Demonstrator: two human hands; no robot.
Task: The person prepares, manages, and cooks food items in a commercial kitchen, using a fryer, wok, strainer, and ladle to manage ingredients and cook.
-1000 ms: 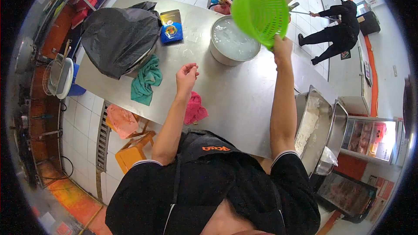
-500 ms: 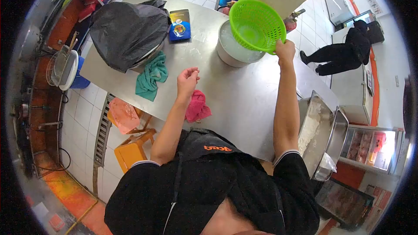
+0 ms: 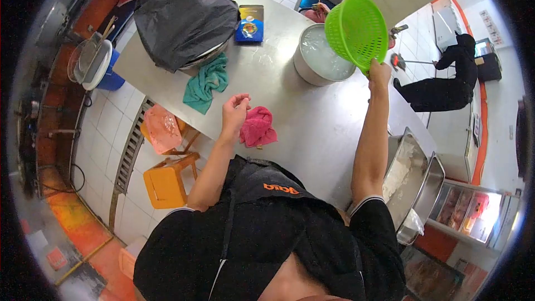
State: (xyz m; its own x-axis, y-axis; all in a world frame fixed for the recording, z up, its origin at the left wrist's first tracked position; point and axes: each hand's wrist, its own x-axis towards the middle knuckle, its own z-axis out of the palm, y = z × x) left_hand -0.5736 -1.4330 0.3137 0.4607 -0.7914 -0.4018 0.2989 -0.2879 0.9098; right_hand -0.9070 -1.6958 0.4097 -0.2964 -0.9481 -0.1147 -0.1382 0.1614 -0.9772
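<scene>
My right hand grips the rim of a green plastic colander, which is tilted and held in the air. The colander overlaps the right side of a metal pot of cloudy, whitish liquid that stands on the steel table. No food shows inside the colander. My left hand hovers over the table with its fingers curled together; anything between them is too small to make out. Right beside it lies a crumpled pink cloth. Farther left is a teal cloth.
On the steel table, a black plastic bag covers a container, beside a blue packet. Metal trays, one with white powder, stand at right. Orange stools are at left. A person in black stands beyond the table.
The colander has moved right and tipped more steeply, showing more of the pot's liquid. My view has shifted slightly. The left hand stays beside the pink cloth.
</scene>
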